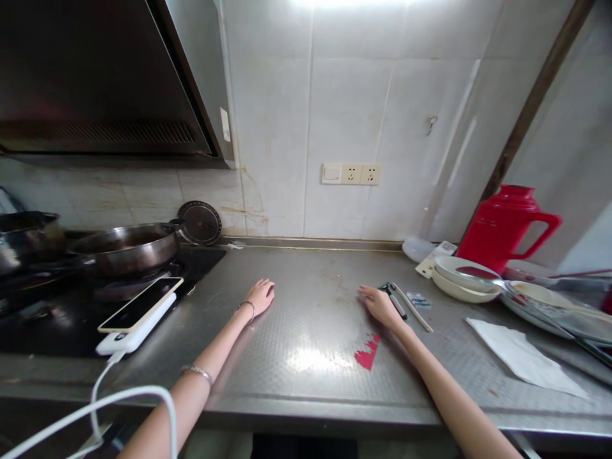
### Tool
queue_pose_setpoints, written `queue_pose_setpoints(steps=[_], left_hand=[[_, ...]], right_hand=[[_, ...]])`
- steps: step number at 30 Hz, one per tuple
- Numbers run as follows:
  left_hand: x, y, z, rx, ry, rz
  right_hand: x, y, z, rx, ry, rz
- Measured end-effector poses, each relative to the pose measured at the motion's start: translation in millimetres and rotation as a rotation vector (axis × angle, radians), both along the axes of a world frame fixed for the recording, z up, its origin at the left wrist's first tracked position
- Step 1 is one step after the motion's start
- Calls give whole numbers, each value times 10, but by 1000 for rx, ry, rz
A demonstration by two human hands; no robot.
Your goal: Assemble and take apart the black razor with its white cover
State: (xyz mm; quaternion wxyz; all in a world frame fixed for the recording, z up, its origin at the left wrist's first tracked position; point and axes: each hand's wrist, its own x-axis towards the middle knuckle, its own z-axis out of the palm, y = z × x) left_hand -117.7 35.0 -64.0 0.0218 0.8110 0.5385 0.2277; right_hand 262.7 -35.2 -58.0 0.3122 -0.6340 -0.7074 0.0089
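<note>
My left hand [261, 297] rests palm down on the metal counter [306, 306], fingers lying loosely on the surface with nothing in them. Opposite it, my right hand [381, 306] also lies on the counter, its fingers stretched to the left and holding nothing. Just right of that hand is a dark slim tool [398, 303], partly hidden, whose kind I cannot make out. Beside the tool lie a thin whitish stick [415, 310] and a small clear packet [419, 300]. A red scrap [366, 357] with a jagged edge sits between my forearms, nearer the right one.
On the left, a steel pan [129, 250] stands on the black cooktop [52, 325]. A phone [143, 305] lies on a white power bank [138, 338] with a cable [95, 395]. To the right are a red thermos [497, 229], stacked bowls [459, 290] and a white paper sheet [526, 357].
</note>
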Motion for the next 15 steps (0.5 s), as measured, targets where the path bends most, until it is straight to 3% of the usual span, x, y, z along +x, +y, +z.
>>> queue_pose_setpoints(steps=[6,10,15], left_hand=[[-4,18,3,-10,6,7],[0,6,24,-15,9,15],[6,-2,46,6,3,-20]], right_hand=[[426,-144,307,2,58,-292],[622,-268,400,-115,-86,-361],[561,-361,435,-302,-200,-390]])
